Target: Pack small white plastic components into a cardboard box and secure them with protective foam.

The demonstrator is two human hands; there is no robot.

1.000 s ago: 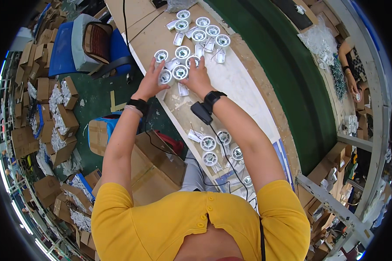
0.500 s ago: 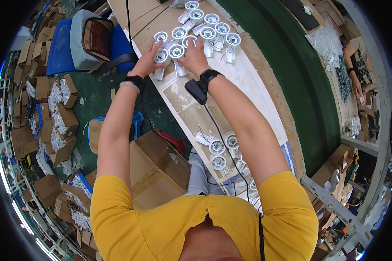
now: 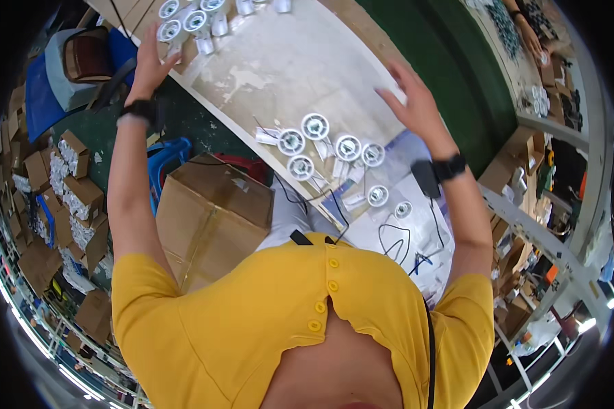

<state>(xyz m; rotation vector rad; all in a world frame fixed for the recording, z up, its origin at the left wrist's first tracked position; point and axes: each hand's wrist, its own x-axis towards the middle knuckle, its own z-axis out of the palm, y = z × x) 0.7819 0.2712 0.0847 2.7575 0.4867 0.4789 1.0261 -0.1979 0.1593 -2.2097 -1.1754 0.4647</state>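
Note:
My left hand (image 3: 152,63) is at the table's far left edge, thumb spread from the fingers, beside a cluster of white round ring-shaped housings (image 3: 196,22) with greenish parts inside. Whether its fingertips touch the nearest white housing (image 3: 169,31) I cannot tell. My right hand (image 3: 416,105) hovers over the right side of the table with fingers apart and nothing in it. Between my hands and nearer my body stands a second group of white housings (image 3: 314,127), several with white rectangular pieces (image 3: 267,136) and thin wires attached.
The pale worktable (image 3: 252,78) runs from near my body to the far left. A cardboard box (image 3: 215,201) stands left of my lap, near a blue plastic stool (image 3: 167,160). A blue chair (image 3: 75,75) is farther left. Across a green strip (image 3: 450,82), another person's hand (image 3: 535,44) shows.
My right hand has left the far cluster and swung right, now empty. My left hand stays beside that cluster. The head view has shifted, showing more of the near group.

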